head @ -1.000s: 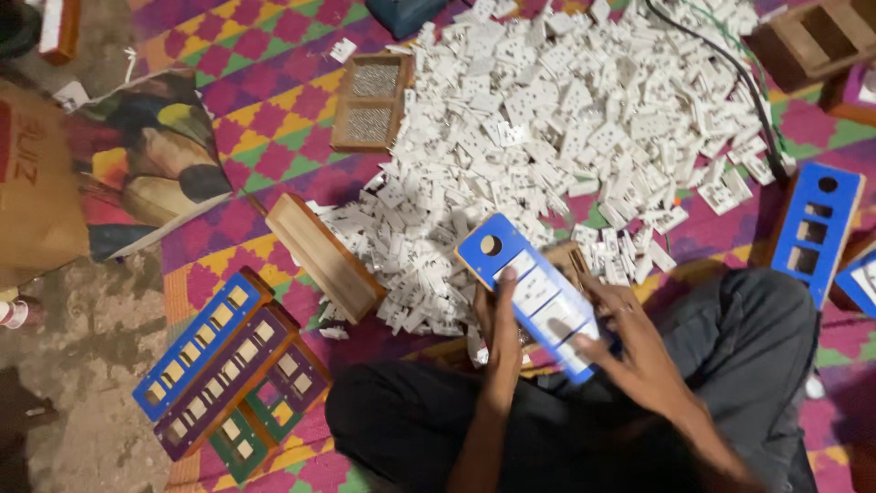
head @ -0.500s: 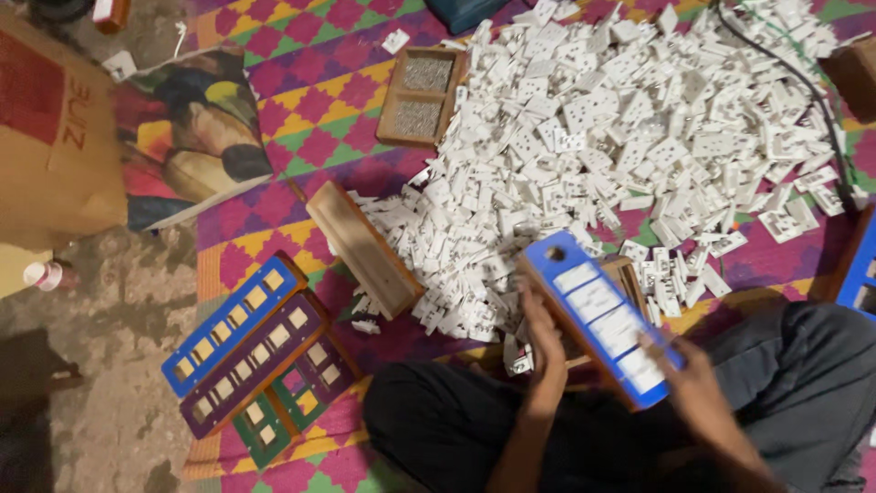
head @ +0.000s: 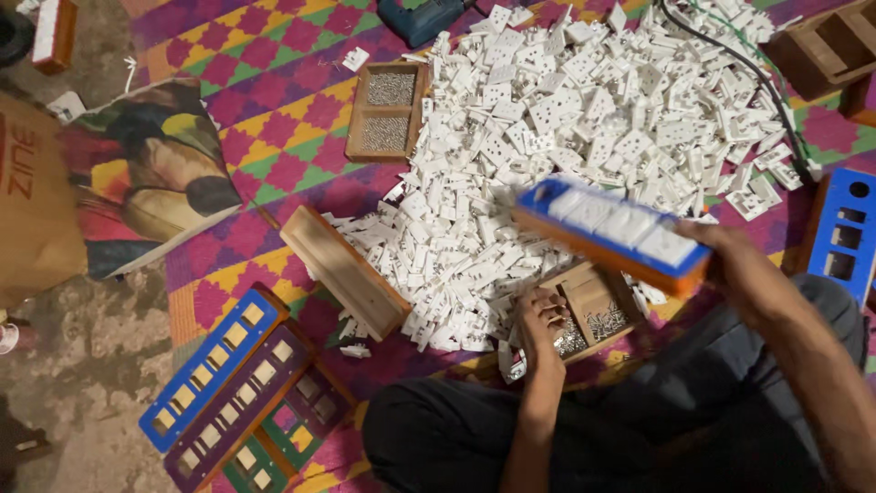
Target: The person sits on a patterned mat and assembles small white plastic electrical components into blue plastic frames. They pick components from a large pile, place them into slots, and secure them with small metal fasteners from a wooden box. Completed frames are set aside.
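My right hand (head: 739, 269) grips one end of a long blue board (head: 610, 233) fitted with white sockets and holds it level above the mat, blurred by motion. My left hand (head: 540, 321) reaches down into a small wooden tray (head: 593, 306) of metal screws in front of my crossed legs, its fingers bent into the screws. Just beyond both hands lies a big heap of white plastic socket parts (head: 584, 128).
A stack of empty blue, purple and green boards (head: 239, 388) lies at lower left. A wooden block (head: 345, 271) rests by the heap. Another screw tray (head: 388, 111), a power drill (head: 424, 18), a blue board (head: 844, 233) at right, and a cardboard box (head: 32, 196) surround the patterned mat.
The blue board has swung from upright in both hands to level, held by my right hand alone. My left hand has let go and dropped to the screw tray.
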